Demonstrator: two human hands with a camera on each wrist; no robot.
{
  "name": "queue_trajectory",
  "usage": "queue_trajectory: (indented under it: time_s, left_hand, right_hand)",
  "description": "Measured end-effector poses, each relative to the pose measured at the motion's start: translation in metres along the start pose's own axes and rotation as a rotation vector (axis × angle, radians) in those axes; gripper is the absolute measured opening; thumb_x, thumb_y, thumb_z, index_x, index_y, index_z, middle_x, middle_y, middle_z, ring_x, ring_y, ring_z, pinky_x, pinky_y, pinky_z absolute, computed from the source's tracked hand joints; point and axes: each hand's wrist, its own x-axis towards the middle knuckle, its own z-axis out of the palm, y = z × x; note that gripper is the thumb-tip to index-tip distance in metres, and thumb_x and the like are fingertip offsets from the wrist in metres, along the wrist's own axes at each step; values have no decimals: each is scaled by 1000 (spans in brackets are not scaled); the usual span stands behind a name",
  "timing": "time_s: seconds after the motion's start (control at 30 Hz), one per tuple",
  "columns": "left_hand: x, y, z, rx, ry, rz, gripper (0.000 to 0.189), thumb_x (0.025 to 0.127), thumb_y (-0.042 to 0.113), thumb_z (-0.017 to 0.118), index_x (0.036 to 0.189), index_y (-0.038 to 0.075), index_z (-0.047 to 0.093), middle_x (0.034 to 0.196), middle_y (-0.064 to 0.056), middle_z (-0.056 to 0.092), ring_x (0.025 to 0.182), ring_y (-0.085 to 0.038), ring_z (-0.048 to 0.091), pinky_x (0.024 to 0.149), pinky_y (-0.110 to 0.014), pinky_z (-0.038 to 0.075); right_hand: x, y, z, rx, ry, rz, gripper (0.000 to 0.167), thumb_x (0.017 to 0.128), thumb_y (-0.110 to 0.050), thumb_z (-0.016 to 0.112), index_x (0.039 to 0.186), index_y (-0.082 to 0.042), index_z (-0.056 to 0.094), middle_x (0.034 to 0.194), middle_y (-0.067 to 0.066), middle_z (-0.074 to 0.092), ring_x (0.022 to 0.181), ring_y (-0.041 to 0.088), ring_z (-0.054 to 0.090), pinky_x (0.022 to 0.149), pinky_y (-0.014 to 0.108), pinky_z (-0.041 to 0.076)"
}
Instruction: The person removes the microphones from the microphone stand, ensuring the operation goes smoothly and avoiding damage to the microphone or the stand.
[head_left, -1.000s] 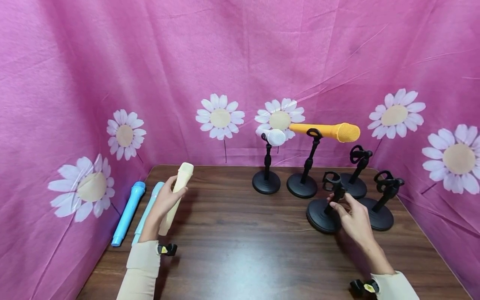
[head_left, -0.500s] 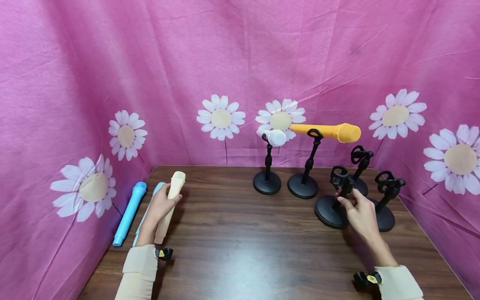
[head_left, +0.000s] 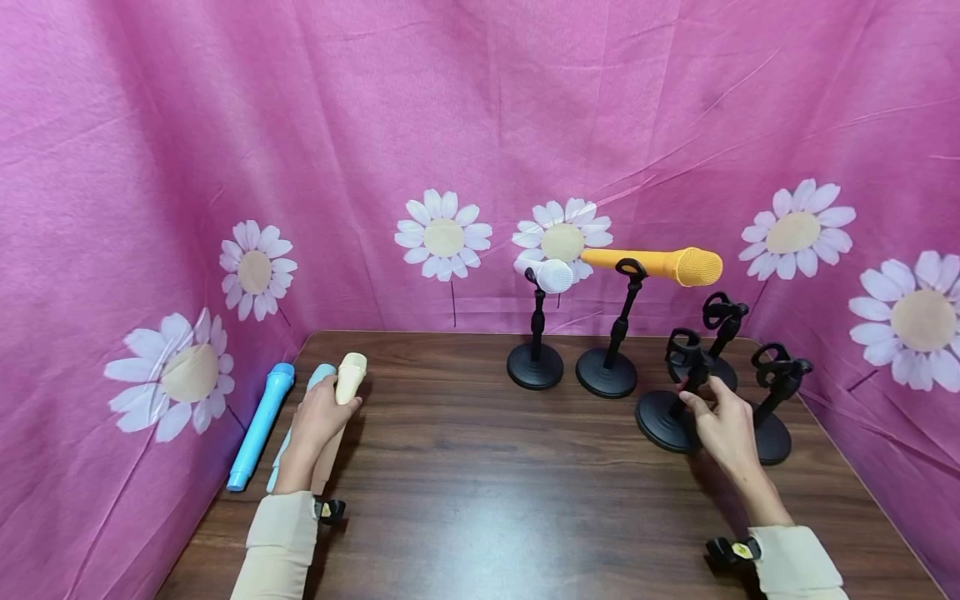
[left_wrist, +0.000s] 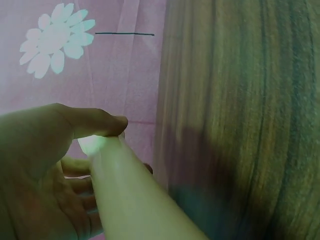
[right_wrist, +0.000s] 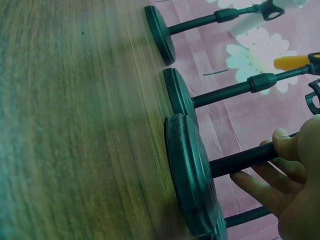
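Observation:
On the left, my left hand (head_left: 317, 425) holds a cream microphone (head_left: 351, 372), thumb on one side and fingers on the other. Its head points to the back of the table, and the left wrist view shows its smooth body (left_wrist: 130, 195) running toward the camera. Just beside it lies a pale blue microphone (head_left: 321, 375), partly hidden by the hand. Over on the right, my right hand (head_left: 726, 429) grips the pole of a black microphone stand (head_left: 663, 421) with an unfilled ring clip. Its round base (right_wrist: 187, 170) stands close to the wooden surface in the right wrist view.
A brighter blue microphone (head_left: 261, 429) lies at the left table edge. At the back stand one stand with a white microphone (head_left: 553, 275) and another with a yellow microphone (head_left: 652, 263). Two bare stands (head_left: 722, 333) (head_left: 776, 383) are beyond and right of my right hand. Pink cloth (head_left: 480, 125) surrounds the table.
My left hand has moved left and lower with the cream microphone, nearer the pale blue one. My right hand has carried the stand right and slightly back, toward the bare stands.

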Motion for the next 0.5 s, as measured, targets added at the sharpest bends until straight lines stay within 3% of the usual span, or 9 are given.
queue_trajectory:
  time_s: [0.17,0.33,0.5]
  left_hand:
    - [-1,-2,2,34,12,-4,59,97,26,72,141,-9,53,120,-32,67,99,-55,67,78,-69,54]
    - [-2,-4,5,62,32,-5,57,97,26,72,138,-9,54,118,-33,68,99,-58,67,77,-70,53]
    - [-3,-7,11,89,66,14,55,95,24,75,133,-11,57,109,-32,69,97,-53,68,75,-67,53]
  right_hand:
    - [2,2,-2,-9,7,8,14,101,-14,73,113,-6,74,96,18,79,77,-22,49,67,13,38]
    - [4,1,-3,-15,1,23,16,102,-16,73,115,-7,73,98,19,79,80,-24,46,71,16,39]
    - [5,2,-3,-45,-41,49,16,104,-22,71,115,-10,72,102,18,80,80,-14,52,71,18,40]
